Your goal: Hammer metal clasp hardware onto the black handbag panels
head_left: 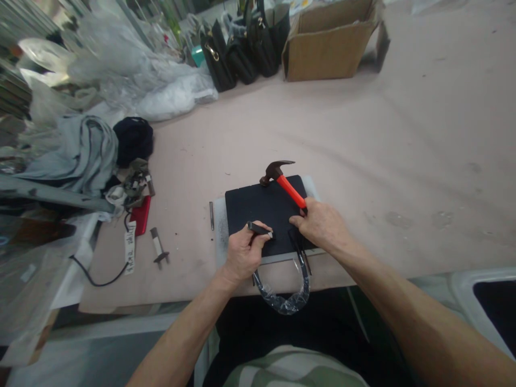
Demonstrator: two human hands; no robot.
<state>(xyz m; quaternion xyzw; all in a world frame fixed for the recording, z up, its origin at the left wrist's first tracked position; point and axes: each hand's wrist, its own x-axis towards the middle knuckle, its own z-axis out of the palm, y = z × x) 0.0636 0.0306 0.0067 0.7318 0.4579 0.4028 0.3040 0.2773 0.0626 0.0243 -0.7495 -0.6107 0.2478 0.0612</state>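
Observation:
A flat black bag panel [258,209] lies on a pale board [221,231] near the table's front edge. Its curved handle [284,303], wrapped in clear plastic, hangs over that edge toward me. My left hand [245,251] is closed round a short dark metal punch-like tool [258,229], tilted low over the panel. In my right hand [322,223] is a claw hammer [288,185] with an orange-red handle; its dark head is over the panel's far side. Whether the head touches the panel I cannot tell.
Left of the board lie a thin metal rod [212,216] and a metal tool with prongs [159,248]. A red object [140,216] and grey cloth [84,153] are farther left. Several black handbags [245,51] and a cardboard box [328,51] stand at the back.

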